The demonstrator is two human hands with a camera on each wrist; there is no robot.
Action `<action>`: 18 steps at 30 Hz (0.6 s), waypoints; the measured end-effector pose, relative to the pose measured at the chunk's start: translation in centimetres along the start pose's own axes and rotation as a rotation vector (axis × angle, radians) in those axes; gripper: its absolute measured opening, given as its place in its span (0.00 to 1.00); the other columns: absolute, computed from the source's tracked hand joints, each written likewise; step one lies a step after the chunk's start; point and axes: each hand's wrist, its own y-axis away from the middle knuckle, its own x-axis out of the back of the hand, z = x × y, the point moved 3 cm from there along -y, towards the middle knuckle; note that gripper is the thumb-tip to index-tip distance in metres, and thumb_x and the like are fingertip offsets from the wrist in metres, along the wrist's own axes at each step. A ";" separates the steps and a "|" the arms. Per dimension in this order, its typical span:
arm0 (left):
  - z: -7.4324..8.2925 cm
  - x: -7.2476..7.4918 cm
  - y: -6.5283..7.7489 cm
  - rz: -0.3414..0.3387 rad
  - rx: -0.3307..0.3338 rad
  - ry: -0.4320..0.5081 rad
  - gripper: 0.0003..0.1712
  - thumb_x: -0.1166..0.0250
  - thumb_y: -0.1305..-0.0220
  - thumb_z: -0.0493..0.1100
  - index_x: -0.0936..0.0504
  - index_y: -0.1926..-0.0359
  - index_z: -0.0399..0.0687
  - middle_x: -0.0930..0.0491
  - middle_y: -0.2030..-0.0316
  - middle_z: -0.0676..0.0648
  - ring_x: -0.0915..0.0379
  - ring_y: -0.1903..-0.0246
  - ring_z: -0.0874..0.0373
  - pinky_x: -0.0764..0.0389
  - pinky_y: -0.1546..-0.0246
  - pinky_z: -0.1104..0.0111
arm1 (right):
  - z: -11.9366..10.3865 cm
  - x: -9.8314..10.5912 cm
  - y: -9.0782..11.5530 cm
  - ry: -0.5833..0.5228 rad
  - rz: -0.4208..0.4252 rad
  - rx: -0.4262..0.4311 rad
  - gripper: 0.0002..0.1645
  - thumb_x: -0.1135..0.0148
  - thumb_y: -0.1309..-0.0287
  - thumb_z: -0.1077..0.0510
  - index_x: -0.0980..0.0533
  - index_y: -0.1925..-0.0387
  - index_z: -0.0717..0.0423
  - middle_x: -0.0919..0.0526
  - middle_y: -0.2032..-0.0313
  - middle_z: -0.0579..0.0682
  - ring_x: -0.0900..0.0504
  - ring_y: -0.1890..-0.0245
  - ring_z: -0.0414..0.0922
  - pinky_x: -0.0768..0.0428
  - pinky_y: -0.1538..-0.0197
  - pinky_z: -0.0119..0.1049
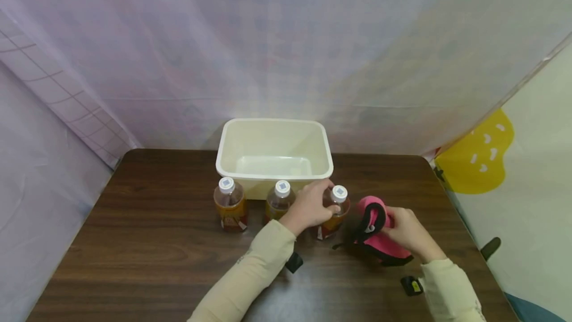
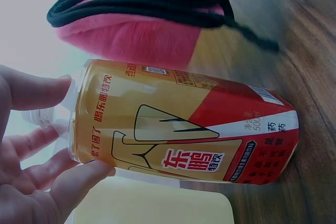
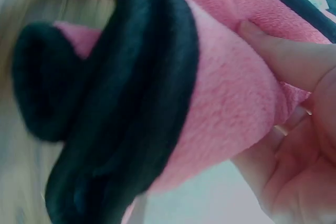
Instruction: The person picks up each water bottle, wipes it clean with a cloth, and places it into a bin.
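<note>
My left hand grips the upper part of the rightmost drink bottle, which stands on the table under a white cap. Close up in the left wrist view, its label is gold and red, with thumb and fingers round the clear shoulder. To the right of that bottle, my right hand holds a folded pink fleecy cloth with black edging. In the right wrist view, the thumb presses on the pink fabric and the other fingers are partly hidden behind it.
Two similar bottles stand to the left, one at the far left and one in the middle. Behind them sits a cream plastic bin. All rest on a dark wooden table, with hanging curtains at the back.
</note>
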 end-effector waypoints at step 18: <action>-0.1 -0.2 0.0 -0.017 0.014 0.012 0.21 0.31 0.51 0.49 0.25 0.55 0.51 0.22 0.57 0.51 0.26 0.57 0.57 0.27 0.56 0.66 | 2.4 -2.8 0.6 0.226 -0.202 -0.089 0.11 0.36 0.63 0.66 0.25 0.73 0.50 0.33 0.84 0.43 0.35 0.81 0.42 0.37 0.78 0.35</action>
